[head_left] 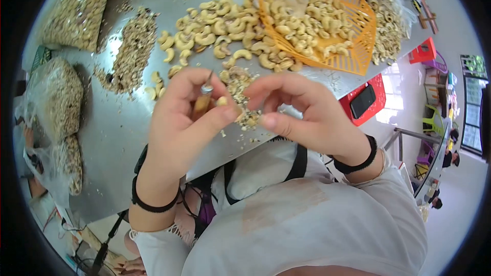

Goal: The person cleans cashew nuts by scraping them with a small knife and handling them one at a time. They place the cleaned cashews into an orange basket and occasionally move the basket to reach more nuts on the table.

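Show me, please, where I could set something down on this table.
The widest bare patch of table lies between the bagged pieces and the left hand; around the orange basket and loose cashews is crowded.

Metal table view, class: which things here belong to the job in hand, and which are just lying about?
Job in hand:
- left hand, holding wooden-handled tool
- right hand
- loose cashews
- orange basket

Lying about:
- phone
- green chair

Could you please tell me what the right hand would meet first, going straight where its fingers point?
The right hand would probably meet the left hand first, around its thumb tip, though their relative height is unclear.
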`<state>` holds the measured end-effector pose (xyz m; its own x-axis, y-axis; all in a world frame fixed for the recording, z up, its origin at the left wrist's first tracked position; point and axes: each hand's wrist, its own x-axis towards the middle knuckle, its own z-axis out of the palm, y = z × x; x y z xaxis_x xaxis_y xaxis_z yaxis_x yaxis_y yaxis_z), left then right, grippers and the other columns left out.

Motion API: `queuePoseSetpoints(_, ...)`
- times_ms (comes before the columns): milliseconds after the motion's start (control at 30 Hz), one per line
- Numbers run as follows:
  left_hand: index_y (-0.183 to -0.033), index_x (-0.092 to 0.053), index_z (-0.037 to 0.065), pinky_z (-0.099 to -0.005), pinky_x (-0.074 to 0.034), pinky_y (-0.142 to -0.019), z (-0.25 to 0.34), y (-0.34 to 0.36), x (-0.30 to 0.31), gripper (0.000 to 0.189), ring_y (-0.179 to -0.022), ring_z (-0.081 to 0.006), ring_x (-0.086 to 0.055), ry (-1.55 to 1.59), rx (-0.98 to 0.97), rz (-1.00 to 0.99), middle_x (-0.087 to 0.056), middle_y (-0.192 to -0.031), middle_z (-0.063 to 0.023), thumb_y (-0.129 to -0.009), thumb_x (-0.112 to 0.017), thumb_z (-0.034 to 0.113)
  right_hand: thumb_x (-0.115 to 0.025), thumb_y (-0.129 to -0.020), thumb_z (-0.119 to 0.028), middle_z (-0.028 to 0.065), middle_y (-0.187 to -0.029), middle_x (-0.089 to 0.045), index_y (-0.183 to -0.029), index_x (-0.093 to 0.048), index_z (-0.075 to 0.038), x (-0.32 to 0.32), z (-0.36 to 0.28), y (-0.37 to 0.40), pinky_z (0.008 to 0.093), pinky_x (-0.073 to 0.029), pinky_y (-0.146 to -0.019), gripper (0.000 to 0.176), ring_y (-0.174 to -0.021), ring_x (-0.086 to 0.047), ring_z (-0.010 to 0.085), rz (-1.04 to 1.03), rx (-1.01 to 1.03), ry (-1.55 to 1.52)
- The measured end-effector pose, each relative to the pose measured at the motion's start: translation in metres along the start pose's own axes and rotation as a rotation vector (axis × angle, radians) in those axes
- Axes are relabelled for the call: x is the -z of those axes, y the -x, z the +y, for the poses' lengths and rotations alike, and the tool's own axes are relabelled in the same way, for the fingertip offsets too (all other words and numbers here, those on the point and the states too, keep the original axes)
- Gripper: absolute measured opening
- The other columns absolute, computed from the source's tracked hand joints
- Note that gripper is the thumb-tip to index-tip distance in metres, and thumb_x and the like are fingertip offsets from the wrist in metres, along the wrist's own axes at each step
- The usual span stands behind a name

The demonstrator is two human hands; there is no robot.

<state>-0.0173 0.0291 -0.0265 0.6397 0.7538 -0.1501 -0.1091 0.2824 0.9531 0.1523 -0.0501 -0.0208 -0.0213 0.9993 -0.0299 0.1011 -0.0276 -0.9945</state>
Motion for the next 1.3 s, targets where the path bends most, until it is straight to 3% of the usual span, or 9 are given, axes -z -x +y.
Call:
queuePoseSetpoints(333, -0.084, -0.046, 0.005, -0.0146, -0.033, -0.052, -0.004, 0.000, 0.001, 0.020, -0.059, -0.0011, -0.040, -0.046, 0.002, -0.006, -0.045, -0.071, 0.0038, -0.072, -0.062, 0.007, -0.058, -0.076, -0.009, 0.0003, -0.080, -0.053, -0.092, -0.050, -0.003, -0.024, 0.010, -0.004, 0.0198, -0.042, -0.065, 0.018, -0.074, -0.050, 0.0059, -0.036, -0.203, -0.595)
queuePoseSetpoints(467, -0.083, -0.047, 0.005, -0.0148, -0.033, -0.052, 0.001, 0.001, 0.002, 0.015, -0.060, -0.0008, -0.039, -0.020, 0.054, -0.024, -0.046, -0.072, 0.0036, -0.075, -0.059, 0.008, -0.059, -0.076, -0.009, 0.0004, -0.080, -0.053, -0.091, -0.049, -0.003, -0.024, 0.011, -0.007, 0.0197, -0.042, -0.064, 0.019, -0.072, -0.050, 0.0058, -0.039, -0.233, -0.630)
queuePoseSetpoints(533, -0.083, -0.047, 0.004, -0.0147, -0.033, -0.052, 0.001, 0.001, 0.004, 0.013, -0.060, -0.0007, -0.039, 0.006, 0.075, -0.025, -0.046, -0.073, 0.0034, -0.076, -0.058, 0.009, -0.058, -0.076, -0.010, 0.0005, -0.080, -0.054, -0.090, -0.050, -0.003, -0.023, 0.012, -0.009, 0.0190, -0.042, -0.063, 0.017, -0.069, -0.050, 0.0059, 0.054, -0.257, -0.698)
queuePoseSetpoints(633, -0.083, -0.048, 0.004, -0.0142, -0.032, -0.052, 0.000, 0.001, 0.008, 0.011, -0.060, -0.0006, -0.039, -0.107, 0.054, -0.141, -0.047, -0.075, 0.0030, -0.079, -0.054, 0.012, -0.058, -0.077, -0.011, 0.0007, -0.081, -0.054, -0.090, -0.050, -0.004, -0.021, 0.016, -0.009, 0.0183, -0.041, -0.062, 0.017, -0.067, -0.050, 0.0060, 0.040, -0.287, -0.743)
queuePoseSetpoints(733, -0.089, -0.048, 0.003, -0.0140, -0.031, -0.053, -0.004, 0.000, 0.007, 0.012, -0.060, -0.0012, -0.038, -0.096, -0.024, -0.168, -0.047, -0.076, 0.0029, -0.082, -0.050, 0.013, -0.057, -0.078, -0.012, 0.0010, -0.082, -0.054, -0.091, -0.051, -0.004, -0.017, 0.015, -0.009, 0.0184, -0.041, -0.061, 0.016, -0.068, -0.051, 0.0066, 0.014, -0.379, -0.840)
queuePoseSetpoints(800, -0.096, -0.043, 0.002, -0.0147, -0.027, -0.043, -0.005, 0.001, 0.005, 0.025, -0.048, -0.0036, -0.035, -0.043, -0.038, -0.164, -0.048, -0.079, -0.0065, -0.085, -0.043, 0.024, -0.056, -0.078, -0.012, 0.0009, -0.082, -0.054, -0.091, -0.051, -0.004, -0.015, 0.016, -0.009, 0.0186, -0.041, -0.062, 0.016, -0.068, -0.051, 0.0069, 0.003, -0.353, -0.890)
queuePoseSetpoints(1000, -0.116, -0.034, 0.001, -0.0146, -0.028, -0.045, -0.003, 0.003, 0.002, 0.035, -0.055, -0.0047, -0.040, -0.106, -0.036, -0.296, -0.051, -0.077, -0.0068, -0.083, -0.042, 0.012, -0.053, -0.080, -0.012, 0.0015, -0.082, -0.054, -0.092, -0.051, -0.003, -0.014, 0.015, -0.009, 0.0191, -0.042, -0.063, 0.014, -0.069, -0.051, 0.0076, -0.002, -0.309, -0.987)
queuePoseSetpoints(1300, -0.116, -0.035, 0.001, -0.0141, -0.030, -0.049, 0.003, 0.001, 0.005, 0.036, -0.066, -0.0060, -0.046, -0.257, -0.058, -0.295, -0.054, -0.085, -0.0067, -0.082, -0.043, 0.008, -0.052, -0.081, -0.012, 0.0033, -0.083, -0.056, -0.106, -0.048, 0.001, -0.018, 0.013, -0.009, 0.0201, -0.042, -0.064, 0.028, -0.069, -0.052, 0.0086, 0.044, -0.274, -0.934)
